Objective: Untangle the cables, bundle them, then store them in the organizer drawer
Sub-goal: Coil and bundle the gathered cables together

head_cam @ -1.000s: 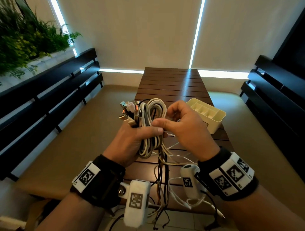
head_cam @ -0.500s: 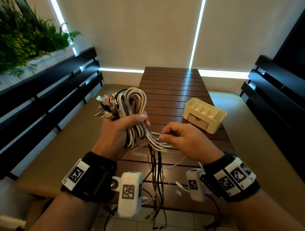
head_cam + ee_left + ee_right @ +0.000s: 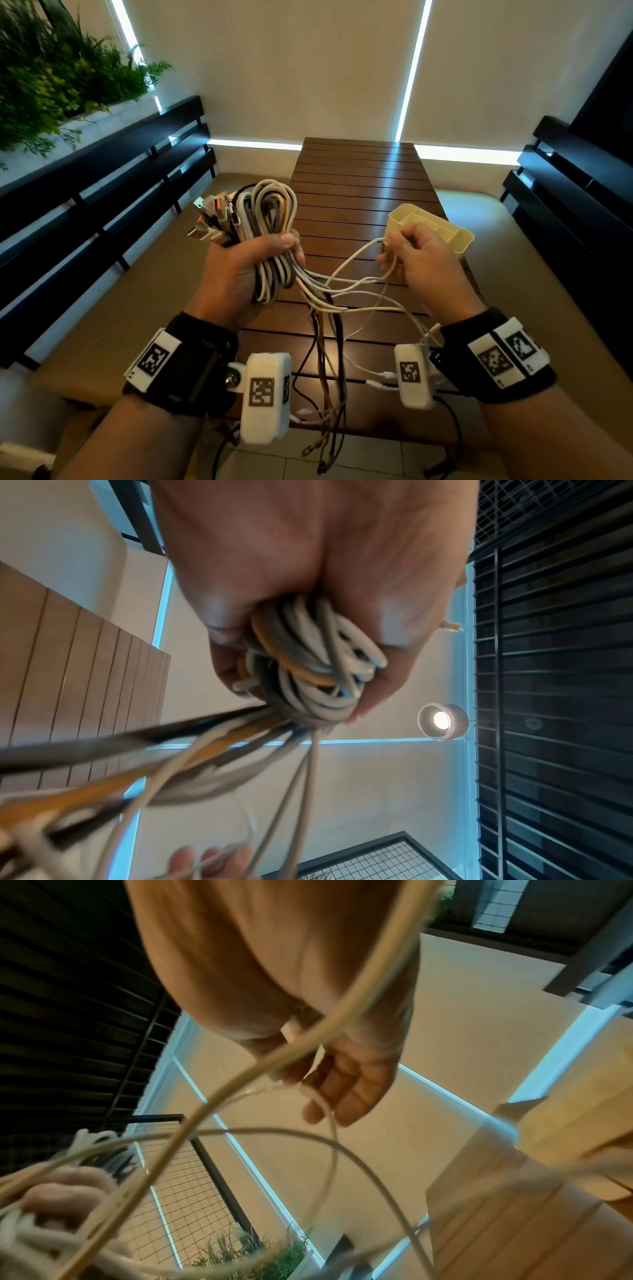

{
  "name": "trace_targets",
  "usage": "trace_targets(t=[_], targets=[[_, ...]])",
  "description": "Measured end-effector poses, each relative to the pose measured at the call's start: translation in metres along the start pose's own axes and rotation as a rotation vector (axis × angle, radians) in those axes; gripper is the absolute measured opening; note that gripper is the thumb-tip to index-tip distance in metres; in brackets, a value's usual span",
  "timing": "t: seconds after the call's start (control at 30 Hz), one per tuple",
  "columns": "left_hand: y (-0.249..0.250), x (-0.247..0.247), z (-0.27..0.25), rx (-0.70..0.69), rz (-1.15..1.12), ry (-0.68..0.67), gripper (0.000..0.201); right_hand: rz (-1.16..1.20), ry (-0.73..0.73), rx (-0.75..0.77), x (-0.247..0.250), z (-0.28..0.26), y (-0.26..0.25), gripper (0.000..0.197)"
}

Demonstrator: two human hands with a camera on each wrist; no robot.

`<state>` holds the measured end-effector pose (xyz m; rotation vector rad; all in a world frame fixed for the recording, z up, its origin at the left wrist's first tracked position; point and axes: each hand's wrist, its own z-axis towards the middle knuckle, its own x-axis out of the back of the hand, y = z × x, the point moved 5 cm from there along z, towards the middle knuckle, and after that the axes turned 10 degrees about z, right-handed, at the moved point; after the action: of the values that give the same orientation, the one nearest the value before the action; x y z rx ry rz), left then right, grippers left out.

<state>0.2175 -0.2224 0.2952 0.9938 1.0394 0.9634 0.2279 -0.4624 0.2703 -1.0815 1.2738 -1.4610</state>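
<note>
Cable bundle point(image 3: 270, 240): white, grey, orange-tan and black strands, with silver and orange plugs. Loose cable point(image 3: 356, 260): white. Organizer point(image 3: 459, 240): pale cream. Counter point(image 3: 359, 178): dark brown slats. Wristbands point(image 3: 191, 363): black, bearing white tags printed with black square-code patterns. Plants point(image 3: 51, 68): green.

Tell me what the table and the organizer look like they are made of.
Table: dark brown wood or wood-look slats, semi-gloss, since window light reflects off the parallel boards. Organizer: cream plastic by its look, smooth, thin moulded walls and dividers.
</note>
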Motion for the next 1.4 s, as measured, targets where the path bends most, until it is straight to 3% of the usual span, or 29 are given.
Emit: trace_targets(t=[0.07,0.17,0.27,0.33,0.4,0.57,0.7,0.83,1.0,1.1,1.23,1.4], targets=[[0.001,0.0,0.001,-0.001,0.006,0.043,0.002,-0.072,0.039,0.11,-0.002,-0.006,-0.01,0.008],[0.001,0.004,0.002,-0.024,0.031,0.144,0.011,-0.059,0.117,0.338,-0.006,-0.026,-0.035,0.007],[0.001,0.007,0.003,-0.021,0.017,0.196,0.009,0.03,-0.144,0.567,-0.026,-0.054,-0.054,0.009],[0.0,0.009,0.002,-0.025,0.013,0.211,0.009,-0.054,-0.396,0.593,-0.05,-0.07,-0.047,0.013],[0.0,0.011,0.002,-0.032,0.015,0.211,0.01,-0.18,-0.49,0.605,-0.07,-0.08,-0.03,0.019],[0.001,0.018,0.0,-0.028,0.01,0.257,0.006,-0.371,-0.34,0.622,-0.086,-0.079,-0.008,0.026],[0.003,0.015,-0.002,-0.042,-0.025,0.285,0.007,-0.493,-0.188,0.5,-0.091,-0.072,-0.003,0.035],[0.004,0.003,-0.009,-0.053,-0.017,0.28,0.007,-0.59,-0.075,0.501,-0.101,-0.065,-0.002,0.041],[0.007,0.008,-0.008,-0.066,-0.031,0.308,0.015,-0.562,-0.091,0.512,-0.1,-0.066,-0.001,0.023],[0.013,0.015,-0.006,-0.076,-0.049,0.316,0.003,-0.508,-0.068,0.55,-0.102,-0.069,-0.002,0.021],[0.023,0.031,-0.001,-0.112,-0.064,0.366,0.004,-0.453,-0.063,0.629,-0.101,-0.07,-0.007,0.007],[0.038,0.062,0.006,-0.188,-0.087,0.439,0.006,-0.504,-0.003,0.573,-0.073,-0.059,0.001,0.021]])
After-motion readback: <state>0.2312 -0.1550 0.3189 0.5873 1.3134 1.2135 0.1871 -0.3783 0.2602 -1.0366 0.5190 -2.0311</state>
